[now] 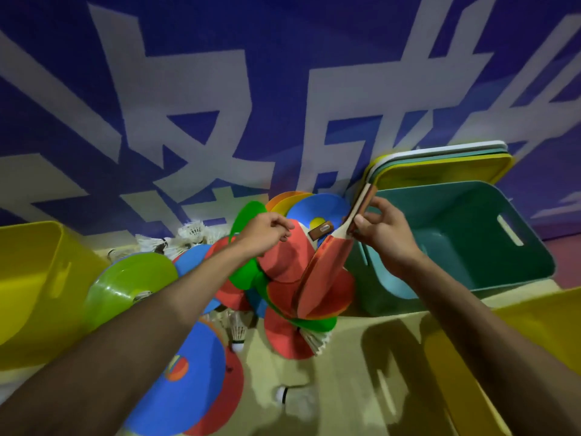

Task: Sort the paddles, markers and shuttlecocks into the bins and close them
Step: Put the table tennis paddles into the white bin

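Slippage comes first: the right hand point(382, 234) has its fingers point(361, 221) curled round only the handle of a red paddle point(327, 269). The paddle hangs blade-down over the pile, just beside the open teal bin point(456, 221). Its lower edge seems to sit among other paddles and markers point(132, 284), so a lift could drag those along or knock shuttlecocks point(237, 332) off the worktop point(345, 357). A swing toward the bin could also clip its near rim or the lids point(440, 168) leaning behind it.

The left hand point(267, 232) hovers curled over a red piece in the pile; whether it pinches anything I cannot tell. The handle looks layered, so whether it is one paddle or two is unclear. Blur smears the pile. The yellow bin point(31, 294) is cut off at the left edge, and a yellow shape at lower right is too cropped to name.
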The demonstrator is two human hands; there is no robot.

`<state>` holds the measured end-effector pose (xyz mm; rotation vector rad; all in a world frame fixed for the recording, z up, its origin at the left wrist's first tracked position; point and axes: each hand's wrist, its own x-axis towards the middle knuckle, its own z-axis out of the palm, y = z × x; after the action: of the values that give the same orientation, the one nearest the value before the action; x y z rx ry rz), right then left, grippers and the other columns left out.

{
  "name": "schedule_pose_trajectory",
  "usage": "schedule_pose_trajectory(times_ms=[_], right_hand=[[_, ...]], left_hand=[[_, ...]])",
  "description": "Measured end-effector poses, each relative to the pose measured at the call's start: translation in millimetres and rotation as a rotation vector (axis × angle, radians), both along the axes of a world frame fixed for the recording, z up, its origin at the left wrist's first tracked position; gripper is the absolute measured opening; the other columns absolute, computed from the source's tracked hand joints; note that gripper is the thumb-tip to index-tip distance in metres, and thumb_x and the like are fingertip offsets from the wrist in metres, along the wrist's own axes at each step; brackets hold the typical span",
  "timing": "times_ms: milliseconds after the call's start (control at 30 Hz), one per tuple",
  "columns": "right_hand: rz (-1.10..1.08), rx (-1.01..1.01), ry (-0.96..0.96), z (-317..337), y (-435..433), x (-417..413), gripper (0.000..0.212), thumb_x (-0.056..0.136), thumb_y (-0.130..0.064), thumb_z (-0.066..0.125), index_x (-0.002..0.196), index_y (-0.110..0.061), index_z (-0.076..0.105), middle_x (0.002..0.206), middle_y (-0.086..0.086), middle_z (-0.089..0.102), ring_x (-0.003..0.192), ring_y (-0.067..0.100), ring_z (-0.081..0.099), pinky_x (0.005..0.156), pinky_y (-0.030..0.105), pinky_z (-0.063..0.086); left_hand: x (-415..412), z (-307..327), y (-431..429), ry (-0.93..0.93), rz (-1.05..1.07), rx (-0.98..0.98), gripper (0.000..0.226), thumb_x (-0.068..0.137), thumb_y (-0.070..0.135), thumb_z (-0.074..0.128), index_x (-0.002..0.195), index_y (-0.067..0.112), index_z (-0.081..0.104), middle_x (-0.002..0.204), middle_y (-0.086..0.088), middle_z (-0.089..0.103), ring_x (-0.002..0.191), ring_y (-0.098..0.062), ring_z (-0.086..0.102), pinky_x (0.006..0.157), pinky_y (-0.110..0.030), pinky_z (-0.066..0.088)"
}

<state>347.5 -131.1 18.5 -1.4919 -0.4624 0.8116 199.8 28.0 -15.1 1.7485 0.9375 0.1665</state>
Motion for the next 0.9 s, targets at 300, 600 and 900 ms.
schedule_pose_trajectory(times_ms=[300, 600, 900], right_hand=[[0.108, 0.006, 0.058, -18.2, 21.5, 36.8, 0.034, 0.089, 0.014, 0.048, 0.115, -0.009, 0.047, 0.085, 0.017, 0.067, 0.080, 0.032, 0.065, 0.080, 0.039, 0.054], [0.104, 0.024, 0.102, -23.7, 24.0, 51.1, 0.034, 0.089, 0.014, 0.049, 0.116, -0.007, 0.048, 0.085, 0.020, 0.062, 0.067, 0.014, 0.064, 0.069, 0.024, 0.055], [0.117, 0.029, 0.119, -21.7, 23.8, 49.1, 0.035, 0.088, 0.015, 0.049, 0.114, -0.008, 0.049, 0.079, 0.014, 0.067, 0.067, 0.015, 0.066, 0.067, 0.024, 0.056]], left_hand=[[83.9, -76.4, 28.2, 0.394, -0.367, 0.224, 0.025, 0.090, 0.011, 0.054, 0.108, 0.020, 0.067, 0.114, -0.002, 0.068, 0.106, -0.018, 0.061, 0.086, -0.024, 0.046], [125.2, -109.4, 43.6, 0.617, -0.642, 0.648, 0.042, 0.096, 0.033, 0.045, 0.133, 0.014, 0.050, 0.126, -0.011, 0.054, 0.121, -0.031, 0.041, 0.099, -0.040, 0.030], [125.7, -106.6, 47.2, 0.625, -0.593, 0.733, 0.031, 0.090, 0.043, 0.049, 0.098, 0.018, 0.066, 0.103, -0.006, 0.068, 0.102, -0.027, 0.058, 0.086, -0.038, 0.032]])
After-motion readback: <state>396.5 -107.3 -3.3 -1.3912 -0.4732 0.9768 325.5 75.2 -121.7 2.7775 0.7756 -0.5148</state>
